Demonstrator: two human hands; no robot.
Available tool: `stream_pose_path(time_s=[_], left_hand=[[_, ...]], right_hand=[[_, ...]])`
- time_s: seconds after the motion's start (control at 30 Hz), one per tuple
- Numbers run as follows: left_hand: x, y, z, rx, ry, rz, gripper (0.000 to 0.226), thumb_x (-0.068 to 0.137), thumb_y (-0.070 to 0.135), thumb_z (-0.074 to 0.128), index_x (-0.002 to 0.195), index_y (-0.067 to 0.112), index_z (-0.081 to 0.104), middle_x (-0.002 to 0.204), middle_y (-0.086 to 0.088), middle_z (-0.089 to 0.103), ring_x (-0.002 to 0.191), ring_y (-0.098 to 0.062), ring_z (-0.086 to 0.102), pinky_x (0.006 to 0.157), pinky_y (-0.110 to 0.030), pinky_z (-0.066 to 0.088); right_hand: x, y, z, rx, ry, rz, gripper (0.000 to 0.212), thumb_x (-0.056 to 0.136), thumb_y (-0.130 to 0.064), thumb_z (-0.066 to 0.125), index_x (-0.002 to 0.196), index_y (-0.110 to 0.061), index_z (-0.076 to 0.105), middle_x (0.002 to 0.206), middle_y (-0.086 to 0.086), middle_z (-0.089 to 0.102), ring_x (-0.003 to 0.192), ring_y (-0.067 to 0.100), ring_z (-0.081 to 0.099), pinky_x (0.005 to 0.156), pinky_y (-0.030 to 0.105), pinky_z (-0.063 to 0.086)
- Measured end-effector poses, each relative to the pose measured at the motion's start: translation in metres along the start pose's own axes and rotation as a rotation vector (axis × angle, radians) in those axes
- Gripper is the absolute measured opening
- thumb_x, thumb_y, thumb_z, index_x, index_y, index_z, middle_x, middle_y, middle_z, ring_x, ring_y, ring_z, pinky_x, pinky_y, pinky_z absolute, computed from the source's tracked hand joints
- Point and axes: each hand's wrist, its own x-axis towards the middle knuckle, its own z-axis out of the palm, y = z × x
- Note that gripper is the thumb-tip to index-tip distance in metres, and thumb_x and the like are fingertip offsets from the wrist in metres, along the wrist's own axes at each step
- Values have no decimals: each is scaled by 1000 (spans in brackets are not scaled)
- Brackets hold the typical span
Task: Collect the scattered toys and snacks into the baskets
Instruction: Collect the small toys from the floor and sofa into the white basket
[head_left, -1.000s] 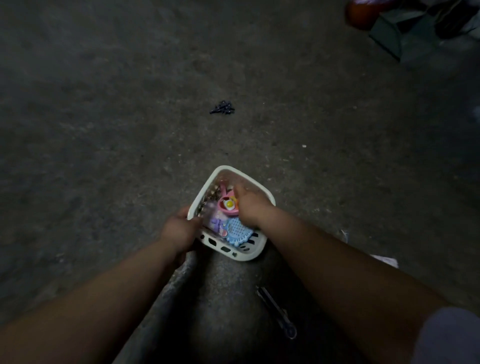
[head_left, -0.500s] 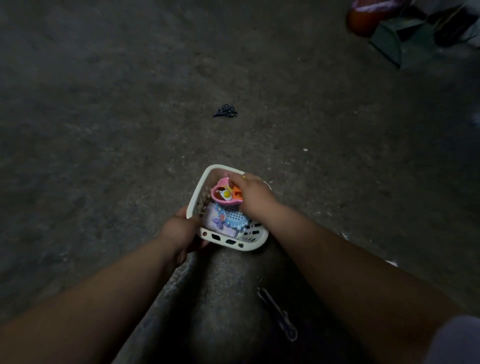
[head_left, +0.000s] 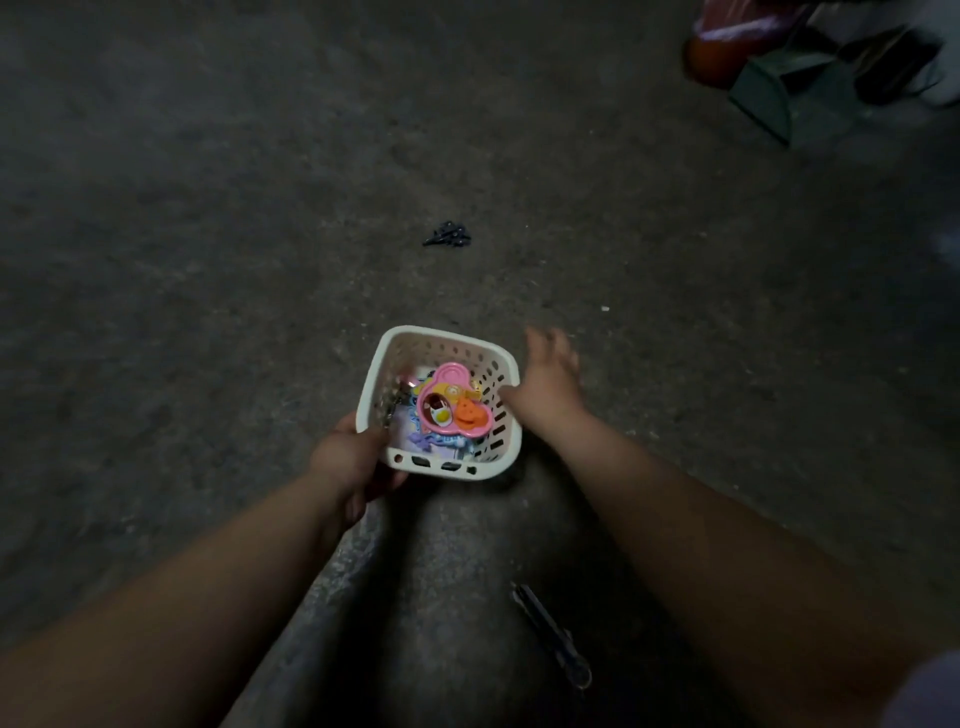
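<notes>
The pink toy (head_left: 452, 402) is being left in the white basket (head_left: 441, 333), gripped at its left edge by the left hand (head_left: 353, 460), as the right hand (head_left: 550, 387) is being pulled out empty and open, so one more toy is put away.

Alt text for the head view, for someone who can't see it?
The left hand grips the near-left corner of a white basket holding a pink toy; the open right hand is beside its right rim. A small dark object lies on the floor beyond.
</notes>
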Motion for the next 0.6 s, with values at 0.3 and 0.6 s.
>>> stream_pose_path(time_s=[0.3,0.6], left_hand=[[2,24,30,11,-54,-43,19,97,5,42,107,19,51,79,-8,57,63,-21,56,43,-28,53],[-42,172,91,436,-35,79,47,95,52,39,123,16,49,111,-15,61,78,-24,63,63,-27,45]], right_hand=[[12,9,-26,489,-247,302,26,95,-16,46,113,-4,61,76,12,67,59,24,64,40,26,46],[38,17,-175,494,-100,256,20,94,-18,49,103,-6,62,63,9,62,47,20,57,38,24,40]])
